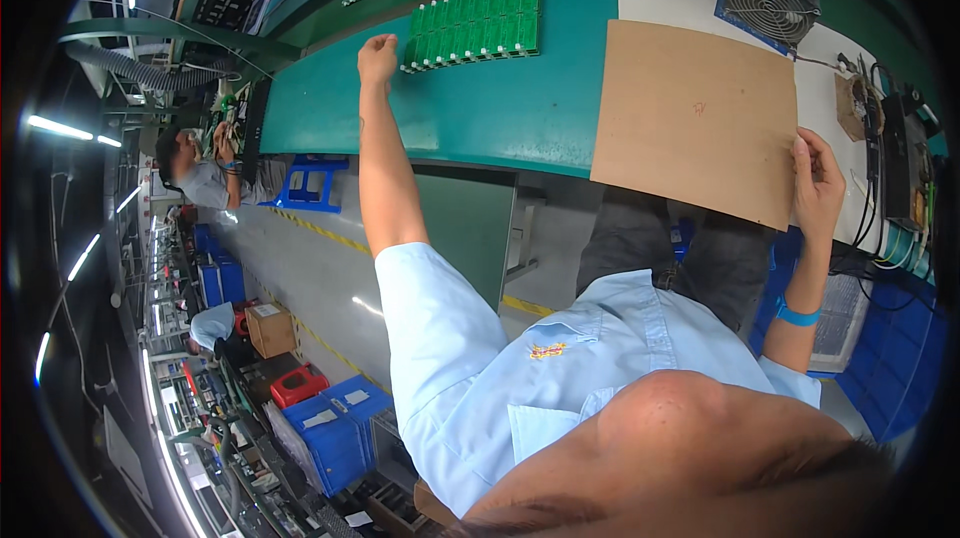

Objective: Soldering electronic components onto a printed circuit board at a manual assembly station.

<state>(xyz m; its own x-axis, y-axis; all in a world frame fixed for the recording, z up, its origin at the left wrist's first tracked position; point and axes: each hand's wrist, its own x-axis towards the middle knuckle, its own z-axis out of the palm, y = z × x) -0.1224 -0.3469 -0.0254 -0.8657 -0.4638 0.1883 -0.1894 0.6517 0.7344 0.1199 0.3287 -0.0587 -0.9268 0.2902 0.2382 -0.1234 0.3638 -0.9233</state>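
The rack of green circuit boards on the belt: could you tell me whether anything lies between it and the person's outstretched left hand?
Nothing visible does. The left hand hangs closed just beside the near left corner of the rack of green circuit boards, with only bare green belt between them. The brown cardboard sheet lies off to the right, under the right hand.

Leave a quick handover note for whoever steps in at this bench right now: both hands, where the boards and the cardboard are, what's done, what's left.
Left hand: arm stretched out, fingers curled, at the near-left end of the rack of green circuit boards on the green belt; whether it grips anything cannot be told.
Right hand: resting at the right edge of the brown cardboard sheet, which lies flat and overhangs the bench's near edge.
A small fan sits beyond the sheet.
Done: nothing lies on the sheet yet.
Left: the boards are all in the rack, not yet brought over.
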